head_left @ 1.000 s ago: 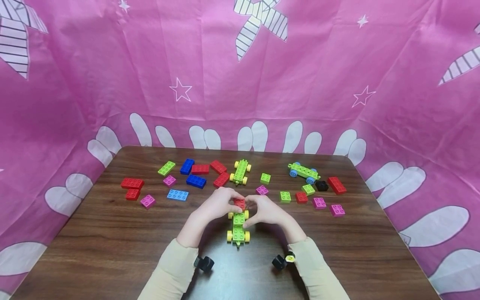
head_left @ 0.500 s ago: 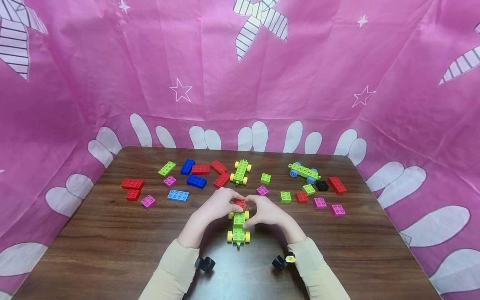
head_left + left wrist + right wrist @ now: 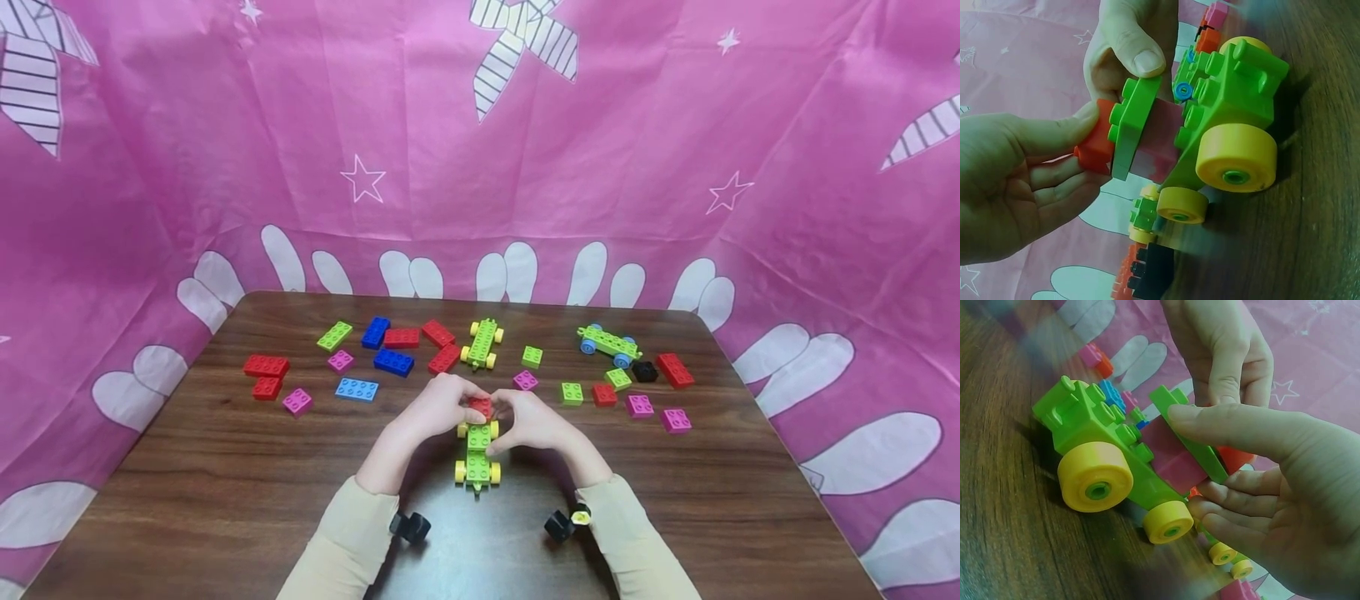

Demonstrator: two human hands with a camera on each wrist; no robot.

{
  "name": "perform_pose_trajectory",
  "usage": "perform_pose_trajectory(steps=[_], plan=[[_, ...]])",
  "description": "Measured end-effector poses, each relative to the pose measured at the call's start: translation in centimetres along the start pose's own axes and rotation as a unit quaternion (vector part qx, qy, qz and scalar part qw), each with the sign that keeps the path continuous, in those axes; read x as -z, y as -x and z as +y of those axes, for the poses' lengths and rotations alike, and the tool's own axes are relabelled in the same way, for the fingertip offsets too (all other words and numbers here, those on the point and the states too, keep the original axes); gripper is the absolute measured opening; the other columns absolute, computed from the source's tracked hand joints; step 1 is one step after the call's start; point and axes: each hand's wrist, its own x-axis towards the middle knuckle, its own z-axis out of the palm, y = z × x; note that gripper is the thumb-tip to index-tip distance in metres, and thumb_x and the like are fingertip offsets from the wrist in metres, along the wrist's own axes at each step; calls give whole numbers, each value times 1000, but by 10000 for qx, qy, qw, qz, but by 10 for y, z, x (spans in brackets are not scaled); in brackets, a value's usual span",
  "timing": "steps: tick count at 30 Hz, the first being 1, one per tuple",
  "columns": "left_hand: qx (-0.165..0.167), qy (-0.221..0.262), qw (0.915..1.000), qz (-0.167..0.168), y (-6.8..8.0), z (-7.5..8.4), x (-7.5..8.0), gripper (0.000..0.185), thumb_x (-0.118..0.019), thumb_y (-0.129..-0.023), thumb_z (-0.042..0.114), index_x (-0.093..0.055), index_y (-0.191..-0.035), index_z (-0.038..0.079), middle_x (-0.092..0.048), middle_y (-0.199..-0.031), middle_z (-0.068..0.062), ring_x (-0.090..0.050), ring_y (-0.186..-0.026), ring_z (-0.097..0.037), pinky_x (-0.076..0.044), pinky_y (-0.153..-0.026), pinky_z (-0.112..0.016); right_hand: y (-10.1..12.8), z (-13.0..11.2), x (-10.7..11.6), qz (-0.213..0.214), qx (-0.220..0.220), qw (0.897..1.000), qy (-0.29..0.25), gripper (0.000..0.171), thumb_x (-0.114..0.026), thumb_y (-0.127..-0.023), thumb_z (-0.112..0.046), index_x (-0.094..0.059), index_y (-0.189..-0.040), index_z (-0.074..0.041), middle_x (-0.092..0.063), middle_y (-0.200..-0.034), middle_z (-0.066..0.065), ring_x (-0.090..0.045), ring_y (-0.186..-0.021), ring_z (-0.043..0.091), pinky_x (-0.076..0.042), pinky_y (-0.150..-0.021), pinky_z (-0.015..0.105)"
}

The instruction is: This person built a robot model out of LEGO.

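A green wheeled chassis (image 3: 476, 457) with yellow wheels (image 3: 1235, 156) stands on the brown table (image 3: 225, 467) in front of me. At its far end both hands meet around a small stack: a red brick (image 3: 480, 407) joined to a thin green plate (image 3: 1130, 128), tilted above the chassis (image 3: 1094, 428). My left hand (image 3: 459, 402) pinches the red brick (image 3: 1093, 150) between thumb and fingers. My right hand (image 3: 508, 406) lays its thumb (image 3: 1229, 425) along the green plate (image 3: 1194, 444), with its fingers curled underneath. A pink piece (image 3: 1169, 459) shows between the plate and the chassis.
Loose red, blue, green and pink bricks (image 3: 390, 361) lie across the far half of the table. A second yellow-wheeled chassis (image 3: 481, 343) and a blue-wheeled one (image 3: 606, 343) stand there too. More small bricks (image 3: 639, 406) lie at the right. Pink cloth (image 3: 480, 150) walls the table in.
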Motion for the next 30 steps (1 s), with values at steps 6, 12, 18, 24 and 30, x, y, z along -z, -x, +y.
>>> perform_pose_trajectory(steps=[6,12,18,24,30], plan=[[6,110,9999,27,0,-1,1,35,-79,-81,16,-73,-114,8,-75,-104,-6,-67,-94,-19,-56,-83,-34,-1,0,1,-1,25,10000,10,69,-89,-68,-27,-58,-123,-1,-68,-115,9,-65,-107,25,-53,-96,43],[81,199,9998,61,0,-3,0,35,-80,-80,17,-74,-114,10,-75,-105,-6,-67,-96,-20,-56,-84,-36,-1,0,0,-25,75,10000,-8,68,-89,-68,-28,-58,-123,-1,-68,-114,8,-65,-107,24,-53,-95,43],[89,161,9998,27,0,-1,0,34,-79,-81,16,-73,-114,9,-74,-106,-6,-66,-97,-20,-55,-86,-37,0,0,0,-37,82,10000,-34,66,-88,-69,-27,-58,-122,-2,-68,-114,7,-65,-107,24,-53,-95,43],[102,7,9999,6,0,1,-1,33,-77,-84,17,-72,-116,9,-74,-105,-4,-66,-96,-19,-54,-88,-37,1,0,0,-37,91,9999,-34,65,-88,-69,-26,-58,-122,-2,-68,-114,8,-65,-107,25,-53,-95,43],[55,-6,10000,44,0,0,-2,33,-78,-83,17,-73,-115,9,-74,-104,-4,-66,-96,-19,-55,-88,-38,1,-1,1,-54,98,9999,-63,64,-88,-69,-26,-59,-122,-2,-67,-114,8,-64,-107,25,-53,-95,44]])
